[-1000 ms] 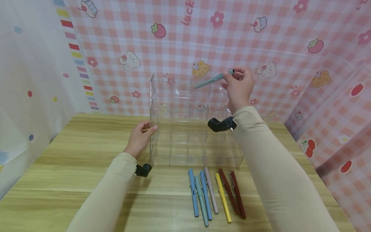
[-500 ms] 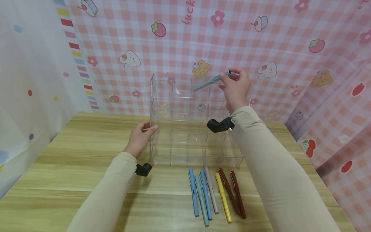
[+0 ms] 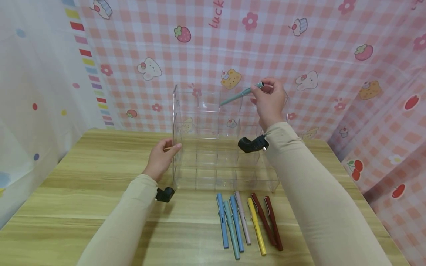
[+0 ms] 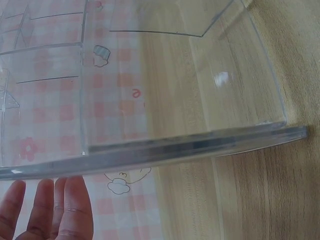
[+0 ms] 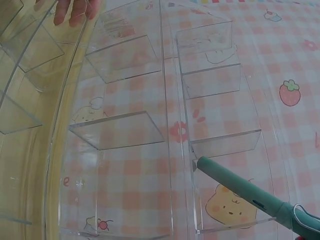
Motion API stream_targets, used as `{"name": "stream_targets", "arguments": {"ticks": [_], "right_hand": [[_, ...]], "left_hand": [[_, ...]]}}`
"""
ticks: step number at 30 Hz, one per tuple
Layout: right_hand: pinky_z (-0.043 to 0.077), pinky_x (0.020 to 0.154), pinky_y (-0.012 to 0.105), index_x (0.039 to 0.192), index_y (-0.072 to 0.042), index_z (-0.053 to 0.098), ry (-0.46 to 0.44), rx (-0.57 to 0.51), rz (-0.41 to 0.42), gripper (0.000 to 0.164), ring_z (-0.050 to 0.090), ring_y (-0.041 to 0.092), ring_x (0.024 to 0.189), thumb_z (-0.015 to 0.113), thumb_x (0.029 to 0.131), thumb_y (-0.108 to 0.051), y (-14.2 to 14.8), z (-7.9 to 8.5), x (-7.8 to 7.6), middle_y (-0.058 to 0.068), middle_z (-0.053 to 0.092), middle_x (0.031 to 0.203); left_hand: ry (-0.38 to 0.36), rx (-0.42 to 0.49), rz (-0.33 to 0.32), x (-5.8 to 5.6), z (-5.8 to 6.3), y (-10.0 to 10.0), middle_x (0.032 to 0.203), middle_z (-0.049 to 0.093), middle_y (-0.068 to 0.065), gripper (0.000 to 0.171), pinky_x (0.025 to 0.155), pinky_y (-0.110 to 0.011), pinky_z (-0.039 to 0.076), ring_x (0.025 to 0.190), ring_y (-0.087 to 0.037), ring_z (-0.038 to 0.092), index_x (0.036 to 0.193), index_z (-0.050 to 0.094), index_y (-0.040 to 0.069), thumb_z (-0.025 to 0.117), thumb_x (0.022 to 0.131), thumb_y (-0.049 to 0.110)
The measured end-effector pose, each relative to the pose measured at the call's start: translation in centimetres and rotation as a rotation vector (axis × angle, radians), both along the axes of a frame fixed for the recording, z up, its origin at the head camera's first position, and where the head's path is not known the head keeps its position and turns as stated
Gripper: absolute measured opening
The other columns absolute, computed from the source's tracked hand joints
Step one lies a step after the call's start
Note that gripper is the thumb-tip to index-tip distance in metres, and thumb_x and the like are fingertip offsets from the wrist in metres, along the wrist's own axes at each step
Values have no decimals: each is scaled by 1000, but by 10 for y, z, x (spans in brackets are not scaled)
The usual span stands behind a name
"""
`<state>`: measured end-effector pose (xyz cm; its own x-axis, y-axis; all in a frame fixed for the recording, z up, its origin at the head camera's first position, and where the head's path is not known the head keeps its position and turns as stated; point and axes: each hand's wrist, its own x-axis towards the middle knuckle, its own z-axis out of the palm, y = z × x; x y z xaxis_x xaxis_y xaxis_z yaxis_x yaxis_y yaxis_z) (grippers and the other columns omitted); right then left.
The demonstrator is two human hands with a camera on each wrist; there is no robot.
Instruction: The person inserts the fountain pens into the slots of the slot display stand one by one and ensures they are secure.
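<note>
A clear acrylic rack point(image 3: 206, 162) with stepped rows of compartments stands upright on the table. My left hand point(image 3: 159, 159) rests at its left side panel; in the left wrist view, the fingertips point(image 4: 70, 200) touch the panel's outer face. Above the rack's top row, my right hand point(image 3: 271, 101) pinches a teal pen point(image 3: 237, 96) near its capped end. The pen slants down to the left. In the right wrist view, the free end of this teal pen point(image 5: 240, 187) lies by a divider of the top row; whether they touch, I cannot tell.
In front of the rack lie two blue pens point(image 3: 222, 221), another teal pen point(image 3: 232, 231), a lilac pen point(image 3: 242, 218), a yellow pen point(image 3: 256, 227) and two dark red pens point(image 3: 273, 223). A pink checked cloth point(image 3: 199, 55) hangs behind the wooden table point(image 3: 100, 177).
My right hand has shifted slightly left with the teal pen, whose free end is a little lower. The left hand, the rack and the pens on the table have stayed put.
</note>
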<state>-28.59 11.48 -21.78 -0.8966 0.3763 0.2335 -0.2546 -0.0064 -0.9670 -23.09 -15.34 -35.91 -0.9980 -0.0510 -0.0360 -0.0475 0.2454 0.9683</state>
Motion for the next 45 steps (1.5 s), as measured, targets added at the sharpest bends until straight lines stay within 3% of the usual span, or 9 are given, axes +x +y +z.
{"name": "stream_targets", "arguments": {"ticks": [9, 14, 21, 25, 31, 37, 45], "right_hand": [[53, 83, 30, 118, -9, 54, 48, -6, 53, 33, 59, 13, 94, 69, 88, -9, 11, -3, 7, 1, 53, 103], [53, 78, 26, 118, -9, 55, 76, -21, 29, 33, 58, 12, 95, 69, 88, -10, 24, -5, 16, 1, 55, 102], [53, 85, 31, 118, -11, 53, 73, -38, -8, 34, 57, 13, 96, 69, 88, -11, 49, -12, 31, 2, 53, 105], [54, 78, 25, 115, -10, 53, 81, -73, -21, 32, 59, 13, 94, 70, 88, -9, 65, -19, 39, 2, 53, 103], [54, 71, 21, 112, -10, 53, 61, -113, -46, 30, 62, 14, 87, 69, 88, -7, 87, -34, 51, 4, 53, 101], [54, 66, 20, 108, -11, 52, -14, -149, -32, 26, 62, 12, 86, 67, 88, -3, 106, -57, 63, 4, 51, 98], [53, 67, 18, 105, -17, 53, -167, -22, -24, 20, 62, 7, 84, 64, 92, -7, 127, -96, 82, -1, 54, 96]], "left_hand": [[-1, -6, -5, 0, -1, 2, 139, 46, -18, 55, 99, -46, 43, 124, -32, 45, 144, 39, 2, 56, 99, 29], [3, -8, -4, 0, -2, 3, 140, 46, -17, 55, 99, -46, 43, 124, -32, 45, 144, 39, 2, 56, 99, 29], [10, -2, -3, -1, -2, 2, 139, 46, -17, 55, 98, -44, 43, 123, -31, 45, 143, 40, 2, 56, 99, 30], [3, -1, 3, -1, -2, 1, 139, 47, -17, 55, 98, -44, 43, 123, -31, 45, 143, 40, 2, 56, 99, 30], [-16, 3, 8, 0, -3, -3, 142, 44, -17, 58, 100, -44, 41, 125, -31, 44, 145, 37, 3, 56, 98, 32], [-22, -5, 4, 0, -2, -3, 143, 42, -16, 59, 101, -44, 41, 127, -31, 43, 145, 37, 3, 56, 98, 33], [-6, 0, 1, 0, -1, -1, 141, 45, -18, 57, 100, -44, 42, 125, -31, 45, 144, 38, 2, 56, 98, 31]]}}
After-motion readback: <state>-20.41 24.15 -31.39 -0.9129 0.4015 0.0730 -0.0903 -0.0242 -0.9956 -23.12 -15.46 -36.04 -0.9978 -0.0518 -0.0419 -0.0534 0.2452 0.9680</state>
